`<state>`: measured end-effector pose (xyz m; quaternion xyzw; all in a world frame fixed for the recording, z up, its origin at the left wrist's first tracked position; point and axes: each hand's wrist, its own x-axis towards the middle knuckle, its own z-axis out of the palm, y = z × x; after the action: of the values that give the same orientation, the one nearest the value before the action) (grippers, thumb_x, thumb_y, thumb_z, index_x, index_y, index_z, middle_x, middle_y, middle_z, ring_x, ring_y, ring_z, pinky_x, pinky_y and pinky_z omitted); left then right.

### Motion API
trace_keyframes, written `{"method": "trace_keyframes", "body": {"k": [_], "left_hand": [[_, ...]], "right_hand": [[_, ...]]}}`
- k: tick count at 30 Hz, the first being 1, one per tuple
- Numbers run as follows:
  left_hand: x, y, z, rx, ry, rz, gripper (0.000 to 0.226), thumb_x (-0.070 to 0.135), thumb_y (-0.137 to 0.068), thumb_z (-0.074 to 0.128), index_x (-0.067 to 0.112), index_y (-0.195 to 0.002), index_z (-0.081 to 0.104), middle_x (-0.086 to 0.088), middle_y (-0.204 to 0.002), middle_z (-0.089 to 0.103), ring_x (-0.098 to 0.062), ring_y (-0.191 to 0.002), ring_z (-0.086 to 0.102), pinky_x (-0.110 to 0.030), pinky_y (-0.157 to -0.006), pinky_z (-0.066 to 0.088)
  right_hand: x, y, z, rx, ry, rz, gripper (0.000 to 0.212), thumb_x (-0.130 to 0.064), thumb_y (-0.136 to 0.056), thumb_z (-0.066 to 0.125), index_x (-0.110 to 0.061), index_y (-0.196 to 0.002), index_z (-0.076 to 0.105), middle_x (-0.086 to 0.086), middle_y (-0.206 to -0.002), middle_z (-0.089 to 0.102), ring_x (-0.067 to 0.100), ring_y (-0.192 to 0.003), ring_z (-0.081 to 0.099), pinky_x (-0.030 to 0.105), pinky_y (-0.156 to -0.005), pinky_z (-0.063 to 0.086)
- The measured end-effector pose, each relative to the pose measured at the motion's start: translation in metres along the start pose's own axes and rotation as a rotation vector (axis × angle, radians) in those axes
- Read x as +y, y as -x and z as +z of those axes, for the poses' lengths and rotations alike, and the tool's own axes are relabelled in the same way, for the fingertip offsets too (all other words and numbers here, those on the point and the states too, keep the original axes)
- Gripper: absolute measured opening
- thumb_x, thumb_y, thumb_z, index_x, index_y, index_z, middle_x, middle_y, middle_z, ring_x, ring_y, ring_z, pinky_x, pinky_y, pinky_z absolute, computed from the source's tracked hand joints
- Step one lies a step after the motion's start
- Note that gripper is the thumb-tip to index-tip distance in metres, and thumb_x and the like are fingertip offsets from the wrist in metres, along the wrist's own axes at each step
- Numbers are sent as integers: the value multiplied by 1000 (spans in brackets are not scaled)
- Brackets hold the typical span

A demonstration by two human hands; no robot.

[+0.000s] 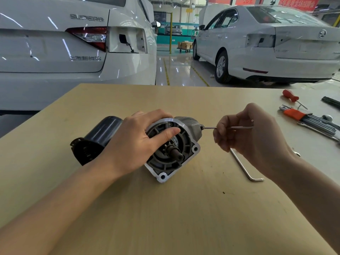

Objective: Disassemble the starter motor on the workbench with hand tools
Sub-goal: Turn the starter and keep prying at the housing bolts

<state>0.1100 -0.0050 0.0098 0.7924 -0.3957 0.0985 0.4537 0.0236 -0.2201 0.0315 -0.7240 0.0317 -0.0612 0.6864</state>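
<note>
The motor [165, 144] lies on its side in the middle of the wooden bench [165, 208], black round can to the left, grey cast flange and shaft facing near-right. The left hand [136, 142] wraps over the housing, thumb on the flange. The right hand [253, 133] pinches a thin steel key [228, 127], level, tip at the motor. 1 more L-key [244, 168] lies beside; a key set [309, 120] far right.

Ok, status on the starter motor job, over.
Left hand grips starter motor. Right hand holds hex key at its housing. Loose hex key nearby, not obstructing.
</note>
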Motion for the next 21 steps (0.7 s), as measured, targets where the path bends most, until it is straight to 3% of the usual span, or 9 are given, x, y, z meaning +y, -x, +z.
{"method": "trace_keyframes", "body": {"k": [2,6,8,12,14,18,21], "left_hand": [[0,0,0,2,5,-2,22,56,-84,60,39,-96,65,20,-85,66,-6,-90,62,-38,-78,54],[0,0,-1,1,-4,-5,27,55,-83,59,34,-98,67,14,-86,68,-8,-91,63,-40,-80,54],[0,0,-2,-2,-12,-7,26,51,-82,59,33,-98,67,16,-86,68,-7,-91,63,-39,-80,54],[1,-1,-3,-6,5,-19,22,51,-80,60,37,-96,67,22,-86,67,-5,-89,62,-38,-79,55],[0,-1,-3,-7,17,-28,25,50,-80,60,34,-97,68,19,-85,68,-6,-89,63,-39,-78,55],[-2,-2,-4,-10,29,-42,29,50,-80,61,31,-99,69,12,-86,70,-10,-89,65,-41,-77,56],[-3,-2,-4,-17,26,-54,30,53,-79,61,33,-100,69,8,-88,69,-11,-91,65,-41,-78,56]], "right_hand": [[-2,3,5,11,98,-32,39,-29,-68,31,-14,-46,58,13,-58,56,17,-51,47,26,-49,40],[1,10,22,111,632,-272,36,-31,-69,34,-4,-57,55,19,-55,46,18,-55,41,46,-54,34],[0,12,27,135,646,-295,35,-29,-68,35,-5,-59,57,22,-59,50,19,-54,41,48,-54,36],[-7,5,21,116,481,-172,33,-25,-61,37,-14,-58,68,4,-57,58,12,-54,50,34,-56,39],[-10,3,18,75,521,-145,33,-26,-60,40,-18,-61,72,2,-58,57,11,-55,49,34,-59,39],[-21,1,15,-57,670,-98,32,-23,-59,47,-29,-70,76,13,-63,46,17,-54,37,32,-52,31],[-32,-2,11,-115,776,-54,36,-7,-68,51,-31,-73,77,21,-62,40,18,-51,31,27,-45,26]]}}
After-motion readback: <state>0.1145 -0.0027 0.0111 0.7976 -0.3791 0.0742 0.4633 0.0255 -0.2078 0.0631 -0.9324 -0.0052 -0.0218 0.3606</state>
